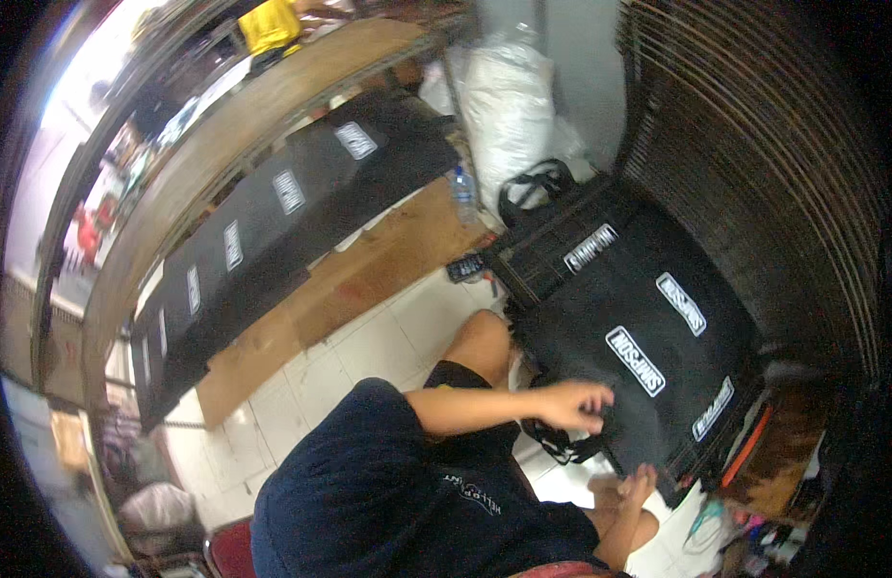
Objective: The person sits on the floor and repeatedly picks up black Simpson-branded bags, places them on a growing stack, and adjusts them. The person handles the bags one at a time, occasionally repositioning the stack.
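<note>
A large black fabric sheet [600, 318] with several white-bordered printed patches lies in front of me. My left hand [573, 405] hovers at its near edge with the fingers loosely bent and apart, holding nothing that shows. Lower down, beside the sheet's near right corner, is my right hand [639, 485]. Its fingers point up, somewhat blurred, and I see nothing in them. Black straps [566, 445] hang by the near edge below my left hand. Another black strap loop [537, 183] rests at the far end.
To the left, a long black patched sheet [263, 231] lies on a rack shelf above brown cardboard [340, 260]. A water bottle [462, 193], a dark handheld device [467, 268] and a white sack [509, 106] are farther off. Metal grating [745, 144] rises at the right.
</note>
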Action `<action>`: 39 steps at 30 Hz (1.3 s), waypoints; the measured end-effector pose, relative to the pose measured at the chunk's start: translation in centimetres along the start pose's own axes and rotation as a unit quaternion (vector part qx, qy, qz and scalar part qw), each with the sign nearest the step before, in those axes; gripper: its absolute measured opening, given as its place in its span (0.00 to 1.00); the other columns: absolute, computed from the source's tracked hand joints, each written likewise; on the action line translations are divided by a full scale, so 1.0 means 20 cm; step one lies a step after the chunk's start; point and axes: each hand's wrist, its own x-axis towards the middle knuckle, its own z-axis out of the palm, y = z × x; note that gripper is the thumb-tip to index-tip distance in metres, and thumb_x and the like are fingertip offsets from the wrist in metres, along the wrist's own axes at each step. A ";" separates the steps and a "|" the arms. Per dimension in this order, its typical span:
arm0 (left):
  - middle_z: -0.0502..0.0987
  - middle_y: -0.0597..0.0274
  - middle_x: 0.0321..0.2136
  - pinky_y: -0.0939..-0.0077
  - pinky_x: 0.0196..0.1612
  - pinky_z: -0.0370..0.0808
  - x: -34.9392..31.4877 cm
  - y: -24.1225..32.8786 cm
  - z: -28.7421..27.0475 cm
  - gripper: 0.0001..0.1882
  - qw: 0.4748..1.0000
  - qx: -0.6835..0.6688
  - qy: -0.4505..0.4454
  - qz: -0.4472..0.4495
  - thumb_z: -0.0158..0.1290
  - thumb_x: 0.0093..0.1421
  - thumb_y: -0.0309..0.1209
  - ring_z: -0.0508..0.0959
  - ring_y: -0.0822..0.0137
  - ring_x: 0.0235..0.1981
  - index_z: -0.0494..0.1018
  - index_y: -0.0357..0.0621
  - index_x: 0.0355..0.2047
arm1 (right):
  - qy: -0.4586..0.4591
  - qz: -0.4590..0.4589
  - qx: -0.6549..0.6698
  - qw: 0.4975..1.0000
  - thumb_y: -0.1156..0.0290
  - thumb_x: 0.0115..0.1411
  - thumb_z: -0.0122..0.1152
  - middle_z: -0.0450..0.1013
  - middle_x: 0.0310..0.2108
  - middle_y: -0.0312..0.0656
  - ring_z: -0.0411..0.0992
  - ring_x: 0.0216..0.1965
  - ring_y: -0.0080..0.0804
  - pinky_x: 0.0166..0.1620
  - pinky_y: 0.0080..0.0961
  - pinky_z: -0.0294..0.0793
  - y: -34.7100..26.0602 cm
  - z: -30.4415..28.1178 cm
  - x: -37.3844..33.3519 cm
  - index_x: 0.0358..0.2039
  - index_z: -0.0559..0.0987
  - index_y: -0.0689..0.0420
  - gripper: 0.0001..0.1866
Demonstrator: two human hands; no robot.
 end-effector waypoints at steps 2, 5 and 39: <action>0.72 0.56 0.35 0.67 0.40 0.71 -0.23 0.01 0.14 0.33 0.995 -0.062 -0.069 -0.021 0.58 0.51 0.45 0.73 0.61 0.35 0.61 0.42 0.52 | -0.079 0.036 0.015 0.996 0.61 0.55 0.59 0.68 0.33 0.38 0.65 0.25 0.23 0.22 0.18 0.65 0.06 -0.08 -0.03 0.49 0.65 0.55 0.24; 0.72 0.51 0.38 0.61 0.42 0.70 -0.49 -0.13 0.28 0.35 0.983 0.073 -0.131 -0.101 0.59 0.47 0.44 0.73 0.51 0.40 0.60 0.47 0.53 | -0.121 -0.102 -0.165 0.973 0.60 0.55 0.57 0.69 0.34 0.38 0.68 0.26 0.25 0.21 0.17 0.64 -0.25 0.00 -0.40 0.51 0.64 0.55 0.25; 0.73 0.47 0.42 0.60 0.45 0.70 -0.37 -0.26 0.34 0.33 0.956 0.157 -0.227 -0.099 0.57 0.48 0.47 0.73 0.49 0.43 0.63 0.46 0.52 | -0.083 -0.314 -0.606 0.726 0.48 0.52 0.55 0.74 0.29 0.52 0.71 0.37 0.48 0.48 0.43 0.64 -0.57 -0.14 -0.95 0.27 0.79 0.61 0.25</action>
